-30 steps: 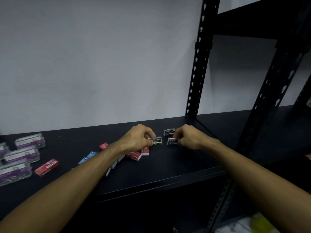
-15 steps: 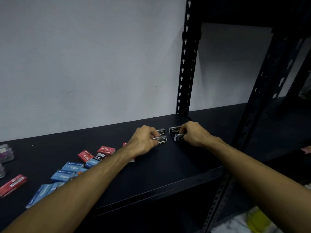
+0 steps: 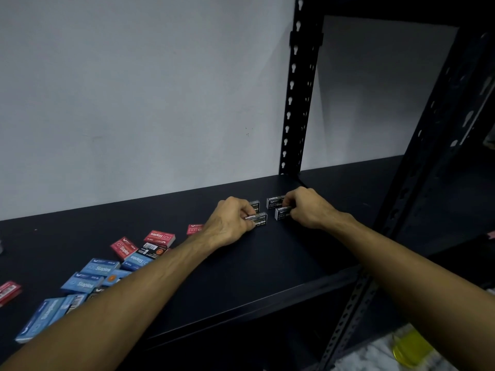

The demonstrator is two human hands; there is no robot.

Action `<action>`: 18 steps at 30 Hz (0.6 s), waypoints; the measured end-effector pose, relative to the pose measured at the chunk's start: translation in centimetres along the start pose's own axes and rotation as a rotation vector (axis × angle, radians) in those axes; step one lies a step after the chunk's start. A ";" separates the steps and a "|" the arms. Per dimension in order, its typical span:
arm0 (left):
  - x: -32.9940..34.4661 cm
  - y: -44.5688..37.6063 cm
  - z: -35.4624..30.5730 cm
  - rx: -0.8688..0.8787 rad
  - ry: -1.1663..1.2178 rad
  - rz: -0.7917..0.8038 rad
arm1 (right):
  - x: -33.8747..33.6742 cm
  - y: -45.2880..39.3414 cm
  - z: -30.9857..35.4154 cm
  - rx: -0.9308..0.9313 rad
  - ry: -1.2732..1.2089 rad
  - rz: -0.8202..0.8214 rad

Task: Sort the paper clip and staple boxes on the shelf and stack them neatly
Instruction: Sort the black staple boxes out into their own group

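Sorting is underway: left hand (image 3: 230, 223) pinches a black staple box (image 3: 259, 219) and right hand (image 3: 308, 207) pinches another (image 3: 281, 213) at the shelf (image 3: 267, 263) corner. Next, the person likely aligns them, then fetches the blue boxes (image 3: 88, 277) and red boxes (image 3: 158, 238).

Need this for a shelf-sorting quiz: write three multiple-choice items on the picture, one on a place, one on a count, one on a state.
1. Where do the blue staple boxes lie?
A. left part of the shelf
B. beside the upright post
C. on the floor

2. How many black staple boxes show at the hands?
A. one
B. four
C. seven

3. What is the left hand doing?
A. lying flat
B. pinching a black staple box
C. holding a red box

Answers:
1. A: they are scattered left of the forearm.
2. B: two show at each hand.
3. B: the fingers curl round the box's end; the right hand holds another black box.
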State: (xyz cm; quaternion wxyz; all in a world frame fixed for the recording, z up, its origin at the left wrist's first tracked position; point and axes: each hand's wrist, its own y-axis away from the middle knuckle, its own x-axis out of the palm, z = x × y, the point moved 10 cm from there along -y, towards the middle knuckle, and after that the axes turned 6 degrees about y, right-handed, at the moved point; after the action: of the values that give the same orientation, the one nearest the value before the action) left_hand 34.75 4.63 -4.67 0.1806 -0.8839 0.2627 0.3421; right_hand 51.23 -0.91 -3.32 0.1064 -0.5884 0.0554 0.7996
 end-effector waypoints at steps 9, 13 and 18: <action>0.0 0.2 -0.3 0.026 -0.022 -0.032 | 0.0 0.0 -0.2 -0.039 -0.006 -0.047; -0.1 0.2 -0.3 0.025 -0.029 -0.036 | 0.1 -0.1 -0.1 -0.051 -0.001 -0.054; 0.0 0.4 -0.5 0.020 -0.019 -0.027 | 0.1 -0.1 -0.4 -0.060 0.004 -0.057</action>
State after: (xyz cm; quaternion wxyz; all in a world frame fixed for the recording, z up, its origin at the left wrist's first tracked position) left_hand 34.78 4.08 -4.32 0.1964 -0.8822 0.2526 0.3454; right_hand 51.59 -0.86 -3.52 0.1114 -0.5944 0.0147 0.7963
